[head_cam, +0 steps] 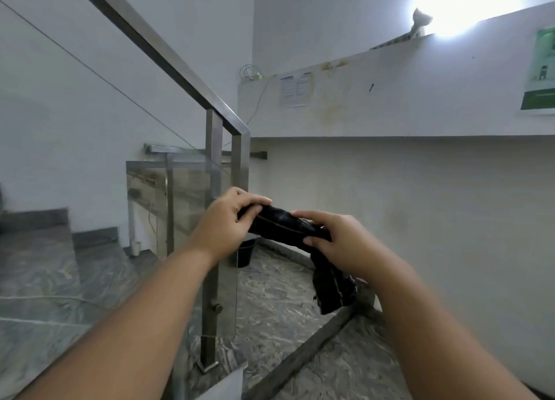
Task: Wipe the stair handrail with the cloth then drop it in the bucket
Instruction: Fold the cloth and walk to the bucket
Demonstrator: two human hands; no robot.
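Both hands grip a dark, bunched cloth point(288, 227) in front of me. My left hand point(228, 222) closes on its left end, and my right hand point(339, 243) holds the right part, from which a tail hangs down. The square steel handrail point(156, 43) slopes from the upper left down to a corner post point(240, 159) just behind my left hand; the cloth does not touch it. A black bucket point(246, 251) stands on the floor below, partly hidden by my left hand and the post.
A glass panel point(90, 129) fills the space under the rail. Grey marble steps point(45, 264) descend on the left. A marble landing point(285, 309) lies below, bounded by a white wall point(420, 189) with papers stuck on it. A small white cup point(136, 247) sits on a step.
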